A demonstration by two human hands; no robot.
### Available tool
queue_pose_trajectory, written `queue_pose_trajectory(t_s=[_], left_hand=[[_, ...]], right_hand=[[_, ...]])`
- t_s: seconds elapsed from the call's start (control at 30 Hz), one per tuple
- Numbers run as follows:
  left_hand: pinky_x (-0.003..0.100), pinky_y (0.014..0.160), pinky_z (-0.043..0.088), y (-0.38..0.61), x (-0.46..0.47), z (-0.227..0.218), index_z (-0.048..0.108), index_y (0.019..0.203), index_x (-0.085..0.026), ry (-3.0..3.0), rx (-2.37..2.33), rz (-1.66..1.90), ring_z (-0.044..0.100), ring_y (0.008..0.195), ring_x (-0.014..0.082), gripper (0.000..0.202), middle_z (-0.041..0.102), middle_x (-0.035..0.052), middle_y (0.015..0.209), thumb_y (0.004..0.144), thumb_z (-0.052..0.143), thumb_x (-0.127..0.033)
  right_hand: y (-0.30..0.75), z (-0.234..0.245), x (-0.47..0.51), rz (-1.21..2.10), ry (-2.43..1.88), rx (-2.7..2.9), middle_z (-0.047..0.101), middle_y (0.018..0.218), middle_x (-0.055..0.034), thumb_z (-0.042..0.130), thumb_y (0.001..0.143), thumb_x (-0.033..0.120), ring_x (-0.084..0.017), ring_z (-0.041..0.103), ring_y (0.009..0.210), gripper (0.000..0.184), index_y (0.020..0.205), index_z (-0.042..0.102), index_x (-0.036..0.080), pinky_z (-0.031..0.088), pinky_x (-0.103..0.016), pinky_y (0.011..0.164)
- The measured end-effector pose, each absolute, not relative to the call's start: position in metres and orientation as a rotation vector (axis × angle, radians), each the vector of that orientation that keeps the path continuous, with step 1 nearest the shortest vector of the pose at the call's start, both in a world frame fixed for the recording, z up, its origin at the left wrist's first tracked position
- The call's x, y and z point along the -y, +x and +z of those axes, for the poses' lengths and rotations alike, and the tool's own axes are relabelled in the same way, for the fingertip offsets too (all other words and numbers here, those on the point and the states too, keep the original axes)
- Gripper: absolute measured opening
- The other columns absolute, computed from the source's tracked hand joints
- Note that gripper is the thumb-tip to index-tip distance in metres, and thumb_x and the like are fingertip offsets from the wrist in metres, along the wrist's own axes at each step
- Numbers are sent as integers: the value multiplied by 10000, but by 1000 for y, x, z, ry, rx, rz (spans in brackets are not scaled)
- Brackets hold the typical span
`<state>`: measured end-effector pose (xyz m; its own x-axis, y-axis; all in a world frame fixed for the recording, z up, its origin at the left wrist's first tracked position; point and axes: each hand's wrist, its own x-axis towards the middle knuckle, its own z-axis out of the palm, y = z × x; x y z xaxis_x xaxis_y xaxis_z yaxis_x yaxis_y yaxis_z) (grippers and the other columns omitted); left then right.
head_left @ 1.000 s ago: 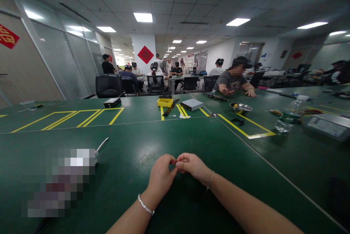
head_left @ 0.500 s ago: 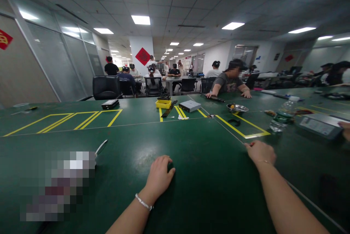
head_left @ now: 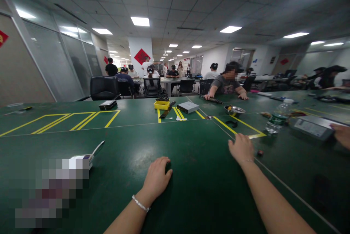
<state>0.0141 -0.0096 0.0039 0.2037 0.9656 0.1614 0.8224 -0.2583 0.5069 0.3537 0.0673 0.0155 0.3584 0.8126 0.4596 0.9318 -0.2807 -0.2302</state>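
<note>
My left hand (head_left: 158, 176), with a silver bracelet at the wrist, rests on the green table (head_left: 197, 175). Its fingers lie stretched out with nothing in them, and the thumb is apart. Farther right, my right hand (head_left: 242, 149) is on the table by a corner of yellow tape (head_left: 257, 136), fingers loosely extended and holding nothing visible. Just to the right of that wrist lies a small dark-red object (head_left: 260, 152), too small to name. Left of my left hand is a blurred-out, long object with a pale end (head_left: 79, 161) and a thin white tip.
Beyond the hands are a water bottle (head_left: 279, 116), a metal bowl (head_left: 234, 110), a grey metal box (head_left: 188, 107), a yellow tray (head_left: 162, 105) and a black box (head_left: 108, 104). A co-worker (head_left: 228, 82) leans on the far edge. At right, another person's hand (head_left: 341, 135) touches a grey case (head_left: 314, 127).
My right hand has let go of the small red object and moved left, leaving it on the table. My left hand has stayed in place. The view has turned slightly right.
</note>
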Motion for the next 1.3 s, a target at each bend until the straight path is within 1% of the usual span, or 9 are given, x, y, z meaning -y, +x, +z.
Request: queue_pose_trajectory(t_s=[0.13,0.27,0.37,0.53,0.63,0.73,0.87,1.1,1.3], left_hand=[[341,959,249,14,8,0,473,1090,-208,2222,-1675,665,375,1127,190,365,480,41,1185,734,426,-269],[356,975,233,14,6,-7,378,1196,-205,2279,-1651,658,296,1189,190,449,414,31,1257,753,398,-271],[365,980,226,13,7,-8,373,1203,-220,2326,-1600,610,285,1196,193,444,421,14,1255,765,382,-288],[385,988,203,14,9,-3,384,1196,-248,2294,-1596,576,277,1200,202,449,421,0,1255,753,405,-314],[391,991,194,14,10,0,406,1180,-249,2268,-1589,584,272,1203,206,438,419,2,1256,746,415,-312],[400,991,192,15,11,3,441,1150,-256,2258,-1572,604,272,1203,208,411,421,1,1254,742,421,-307],[411,993,184,15,12,4,464,1128,-255,2239,-1564,600,268,1204,209,391,419,3,1255,741,425,-296],[409,989,194,13,11,1,486,1099,-249,2296,-1557,583,283,1196,211,366,425,5,1250,740,425,-285],[414,987,194,13,11,3,484,1101,-257,2285,-1551,586,281,1197,211,364,422,0,1253,743,423,-290]], right_hand=[[254,19,-55,-82,-1742,2111,395,1236,-112,291,791,375,-214,265,1173,493,1168,429,89,190,-362,973],[181,4,-23,191,-1436,2475,292,1320,-52,277,797,429,-217,175,1220,515,1250,326,188,171,-395,970],[173,0,-18,268,-1361,2597,304,1316,-27,278,796,439,-223,187,1216,488,1243,326,250,163,-428,961],[252,19,-52,-117,-1876,2175,461,1148,-120,341,778,346,-231,375,1075,411,1114,477,154,276,-378,892],[326,23,-64,-344,-2316,1656,458,1075,-182,398,735,336,-297,400,1014,400,1058,504,124,348,-422,770],[388,14,-63,-326,-2545,1250,422,1073,-221,404,706,415,-365,389,998,455,1041,520,130,367,-463,681],[429,-7,-59,-168,-2598,1050,414,1072,-252,406,678,440,-408,384,979,486,1006,561,115,374,-484,633],[437,-13,-58,-73,-2494,1036,439,1016,-269,285,738,255,-373,428,947,432,990,580,65,390,-460,652],[439,-12,-59,-49,-2517,1014,436,1034,-262,298,732,230,-356,439,935,447,1068,505,20,401,-428,658]])
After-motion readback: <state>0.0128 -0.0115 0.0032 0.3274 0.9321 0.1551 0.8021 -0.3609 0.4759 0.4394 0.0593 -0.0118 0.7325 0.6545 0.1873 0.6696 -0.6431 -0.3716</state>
